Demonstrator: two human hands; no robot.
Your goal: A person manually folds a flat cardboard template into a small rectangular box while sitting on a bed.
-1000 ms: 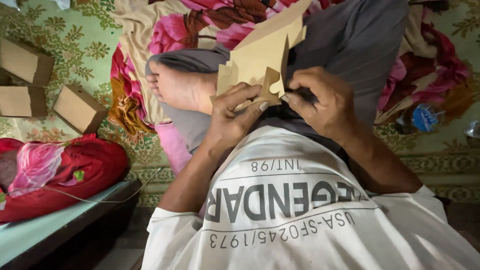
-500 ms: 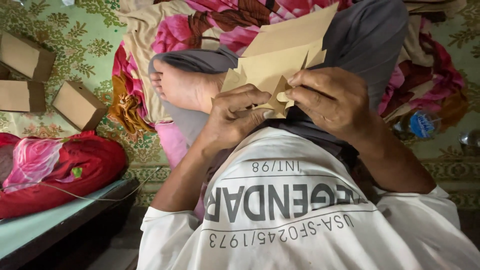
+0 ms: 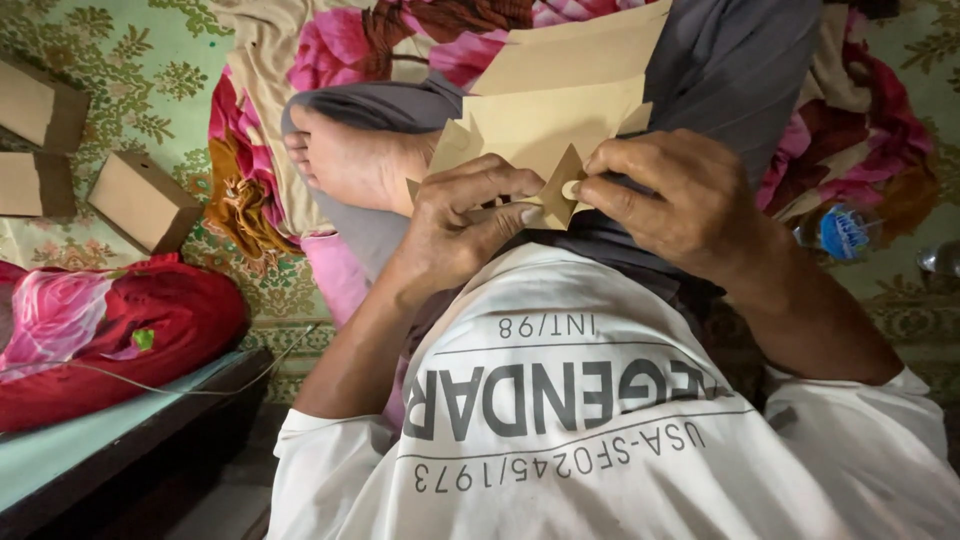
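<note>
I sit cross-legged in grey trousers and a white printed shirt, and both hands hold a flat tan cardboard box blank (image 3: 560, 115) over my lap. My left hand (image 3: 465, 225) grips its lower left edge with curled fingers. My right hand (image 3: 675, 195) pinches a small pointed flap at the lower middle between thumb and forefinger. The blank's wide panel stands away from me, covering part of my right knee. My bare foot (image 3: 350, 160) lies just left of the hands.
Three folded tan boxes (image 3: 140, 200) lie on the green patterned floor mat (image 3: 150, 70) at the left. A red cloth bundle (image 3: 130, 330) lies at the lower left. A pink floral cloth (image 3: 370, 40) is under my legs. A plastic bottle (image 3: 835, 232) lies at the right.
The blank has turned from a bent, half-folded shape to a flatter panel facing me. My right hand moved from its right side onto the small pointed flap, close to the left hand.
</note>
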